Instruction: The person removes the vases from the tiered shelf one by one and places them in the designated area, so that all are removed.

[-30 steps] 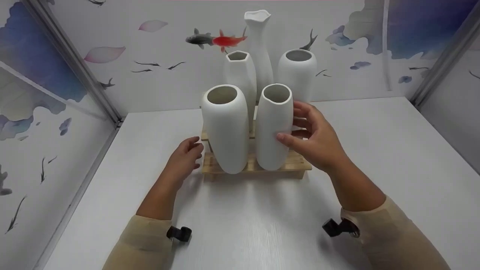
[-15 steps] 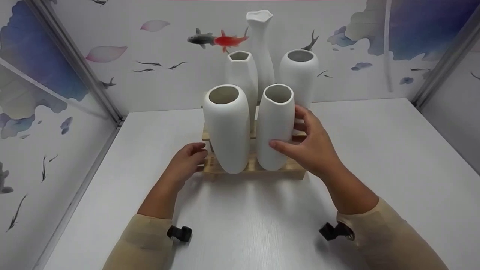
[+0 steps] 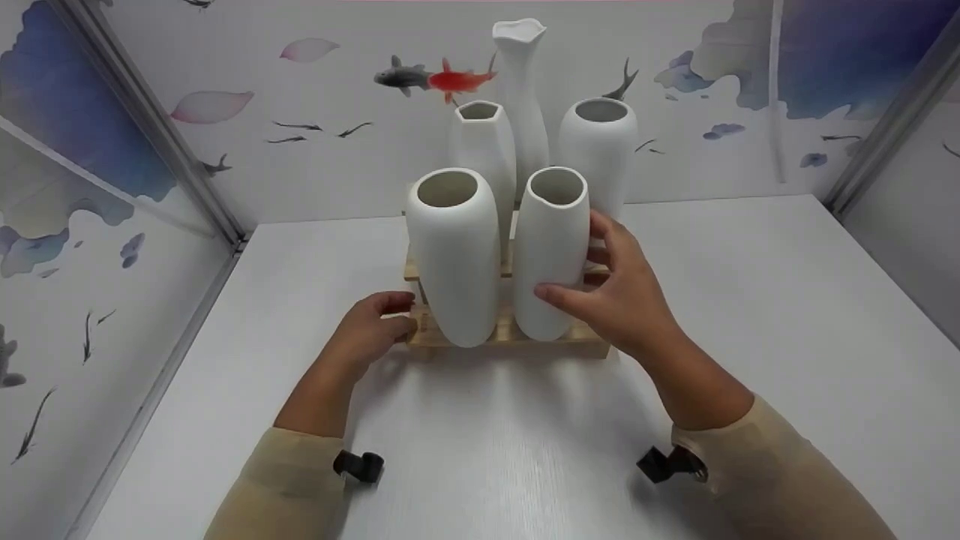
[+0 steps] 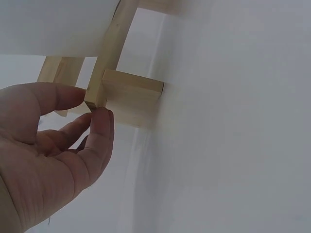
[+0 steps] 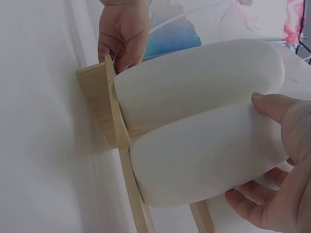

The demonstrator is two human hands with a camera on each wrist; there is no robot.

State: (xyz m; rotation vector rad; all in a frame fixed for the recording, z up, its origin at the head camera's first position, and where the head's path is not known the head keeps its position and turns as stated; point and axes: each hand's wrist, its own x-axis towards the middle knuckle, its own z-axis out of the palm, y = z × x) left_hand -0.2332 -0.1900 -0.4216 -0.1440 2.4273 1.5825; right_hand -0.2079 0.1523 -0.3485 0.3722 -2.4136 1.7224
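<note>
A tiered wooden rack (image 3: 540, 342) carries several white vases. On its lowest step stand a tapered vase (image 3: 457, 255) at left and a slimmer vase (image 3: 549, 251) with a wavy rim at right. My left hand (image 3: 369, 330) pinches the left end of the front slat (image 4: 112, 51) between thumb and fingertips. Around the slimmer vase curls my right hand (image 3: 619, 296), thumb across its front and fingers on its far right side. The right wrist view shows both front vases' bases set on the rack, with the left hand (image 5: 125, 31) at its end.
Behind stand an angular-rimmed vase (image 3: 482, 157), a tall wavy-mouthed vase (image 3: 521, 97) and a rounded vase (image 3: 600, 146). All this is on a white table (image 3: 480, 442), enclosed by printed panels (image 3: 315, 165) at the back and sides.
My left hand has come in to the rack's front left end and taken hold of it. My right hand has slid slightly down and its thumb has moved further left across the slimmer vase.
</note>
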